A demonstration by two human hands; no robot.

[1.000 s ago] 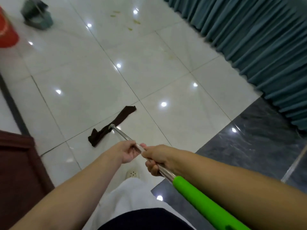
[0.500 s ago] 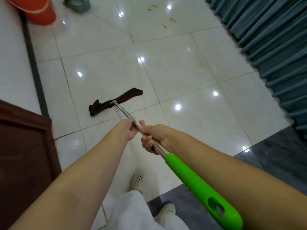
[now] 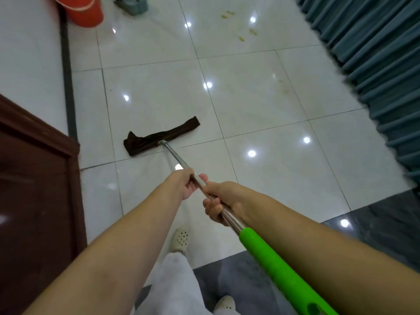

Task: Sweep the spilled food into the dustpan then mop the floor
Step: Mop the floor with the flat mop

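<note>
Head view: brown mop cloth (image 3: 161, 138) flat on white floor tiles (image 3: 261, 105) ahead-left, left hand (image 3: 185, 185) then right hand (image 3: 219, 202) both clenched round the steel mop shaft (image 3: 176, 159), green handle end (image 3: 281, 271) cut off at bottom edge.

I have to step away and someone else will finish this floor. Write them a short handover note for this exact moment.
Hands: left hand grips the mop's steel shaft; right hand grips it just behind, ahead of the green grip.
Things: brown mop head lies flat on the white tile floor. Yellowish stains remain farther ahead, near the curtain. Orange bucket and a teal item, perhaps the dustpan, stand at the far end.
Done: mopping is underway.
Left: mop forward over the stains.
</note>
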